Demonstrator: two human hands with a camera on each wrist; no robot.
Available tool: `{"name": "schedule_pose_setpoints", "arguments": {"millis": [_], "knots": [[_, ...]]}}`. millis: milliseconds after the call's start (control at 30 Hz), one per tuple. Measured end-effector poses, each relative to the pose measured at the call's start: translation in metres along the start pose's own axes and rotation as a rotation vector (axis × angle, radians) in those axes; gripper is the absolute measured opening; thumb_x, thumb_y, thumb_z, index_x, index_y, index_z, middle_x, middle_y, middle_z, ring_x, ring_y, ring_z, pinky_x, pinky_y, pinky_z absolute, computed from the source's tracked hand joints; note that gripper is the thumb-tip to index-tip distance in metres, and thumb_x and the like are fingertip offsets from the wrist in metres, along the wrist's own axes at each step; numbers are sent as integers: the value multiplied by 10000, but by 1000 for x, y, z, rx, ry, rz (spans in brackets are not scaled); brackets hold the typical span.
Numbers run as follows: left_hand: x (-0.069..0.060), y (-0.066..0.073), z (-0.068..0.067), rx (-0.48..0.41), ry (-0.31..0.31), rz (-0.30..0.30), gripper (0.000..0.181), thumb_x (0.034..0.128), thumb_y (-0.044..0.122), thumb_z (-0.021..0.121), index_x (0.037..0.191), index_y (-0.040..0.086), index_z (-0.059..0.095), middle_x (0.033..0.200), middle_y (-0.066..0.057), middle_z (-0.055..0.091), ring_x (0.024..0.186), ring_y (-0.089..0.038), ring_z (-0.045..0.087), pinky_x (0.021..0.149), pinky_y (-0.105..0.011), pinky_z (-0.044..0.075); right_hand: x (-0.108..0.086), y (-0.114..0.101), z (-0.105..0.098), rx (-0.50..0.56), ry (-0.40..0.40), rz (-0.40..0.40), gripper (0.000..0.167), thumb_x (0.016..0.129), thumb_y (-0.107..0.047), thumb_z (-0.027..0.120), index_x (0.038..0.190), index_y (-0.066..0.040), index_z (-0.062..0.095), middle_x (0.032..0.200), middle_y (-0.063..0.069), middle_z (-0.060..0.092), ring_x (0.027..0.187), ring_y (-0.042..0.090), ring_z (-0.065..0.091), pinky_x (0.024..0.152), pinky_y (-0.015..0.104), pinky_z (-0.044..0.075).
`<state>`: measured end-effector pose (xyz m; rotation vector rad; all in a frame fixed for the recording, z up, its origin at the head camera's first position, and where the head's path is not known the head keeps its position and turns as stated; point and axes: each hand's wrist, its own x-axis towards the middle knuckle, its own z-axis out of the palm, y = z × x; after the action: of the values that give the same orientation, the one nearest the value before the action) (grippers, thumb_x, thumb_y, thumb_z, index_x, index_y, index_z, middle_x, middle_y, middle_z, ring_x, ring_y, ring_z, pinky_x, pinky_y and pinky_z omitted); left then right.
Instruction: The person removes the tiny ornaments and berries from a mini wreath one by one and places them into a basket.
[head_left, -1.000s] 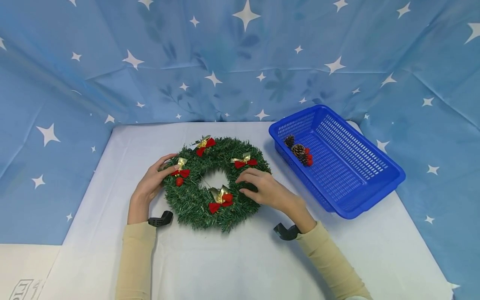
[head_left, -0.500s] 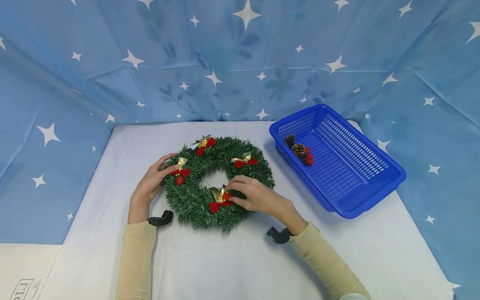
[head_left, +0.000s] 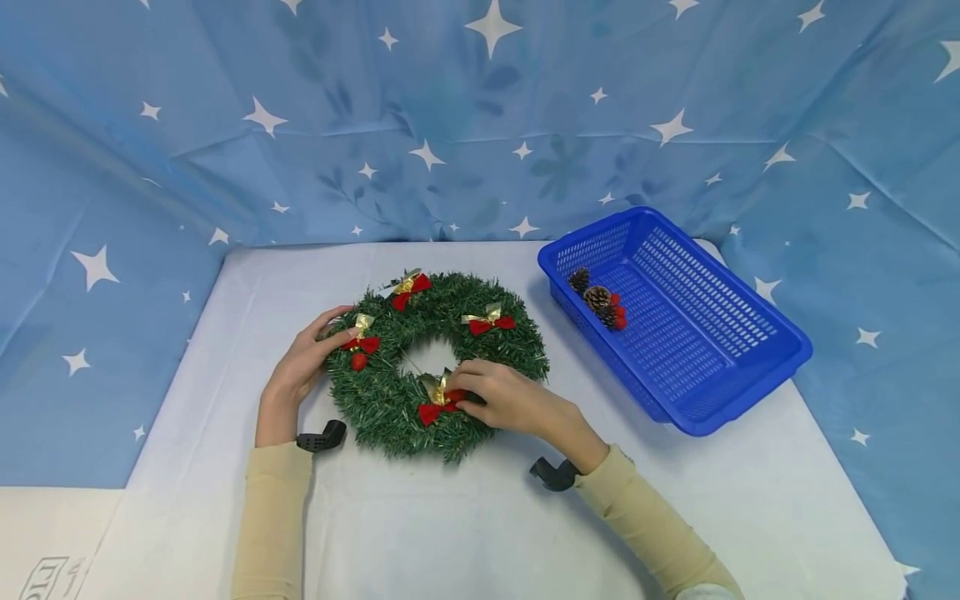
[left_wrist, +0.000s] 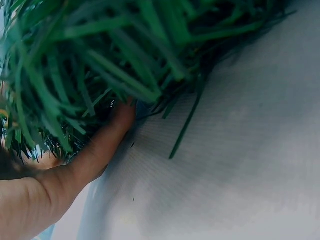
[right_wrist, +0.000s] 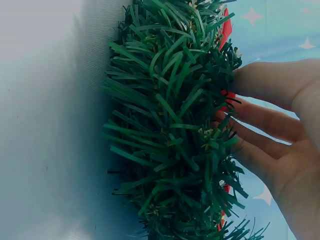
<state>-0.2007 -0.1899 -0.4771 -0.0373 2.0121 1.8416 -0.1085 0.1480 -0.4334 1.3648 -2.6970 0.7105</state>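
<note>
A green Christmas wreath lies on the white-covered table, decorated with several red-and-gold bows. My left hand grips its left side, thumb beside a bow above a red berry. In the left wrist view, a finger reaches under the green bristles. At the wreath's front, my right hand pinches a red berry against the front bow. The right wrist view shows the right hand's fingers at the wreath's upper side; the bristles hide most of the berry there.
A blue plastic basket stands tilted in angle at the back right. Inside its left end lie several pine cones and red berries. Star-patterned blue cloth walls the table at the back and sides.
My right hand has moved left and slightly down from the wreath's right inner side to the front bow, and its fingers have closed on the berry there. The left hand has stayed put.
</note>
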Motion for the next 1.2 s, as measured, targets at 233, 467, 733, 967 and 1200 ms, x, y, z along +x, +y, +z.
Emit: {"name": "schedule_pose_setpoints", "arguments": {"millis": [233,467,733,967,1200], "knots": [[-7,10,3,-4,-4,-1,695,1013,275,680,1618,179,352,1722,-184,-21,1583,-415,-72,1165,-799,16,0,-1,-1,-12,16,-16,245,916,-14,755,1158,-42,733,1146,87,692,1005,189,696,842,260,591],[-1,1,-1,3,6,-4,699,1012,304,683,1619,206,352,1725,-164,-15,1586,-406,-65,1166,-799,25,-2,2,-4,-13,58,-28,232,915,2,753,1143,-42,738,1148,85,692,1032,186,696,871,246,590],[-7,10,4,1,-3,-2,699,1013,281,681,1619,176,349,1723,-179,-23,1586,-408,-66,1169,-795,16,-7,6,-16,-31,80,-29,246,893,23,769,1133,-22,743,1152,99,690,1019,199,698,840,245,593],[-6,10,5,0,3,-8,715,1012,282,684,1626,170,333,1720,-184,-32,1585,-408,-65,1195,-763,22,-13,13,-24,-43,116,-36,248,865,56,779,1106,5,743,1110,113,690,974,213,705,802,249,599],[6,-7,-2,7,16,-1,723,1007,320,690,1627,198,337,1724,-162,-10,1589,-389,-64,1199,-758,16,-17,19,-32,-29,130,-15,238,859,75,773,1090,21,748,1080,117,705,960,223,717,802,260,610]]}}
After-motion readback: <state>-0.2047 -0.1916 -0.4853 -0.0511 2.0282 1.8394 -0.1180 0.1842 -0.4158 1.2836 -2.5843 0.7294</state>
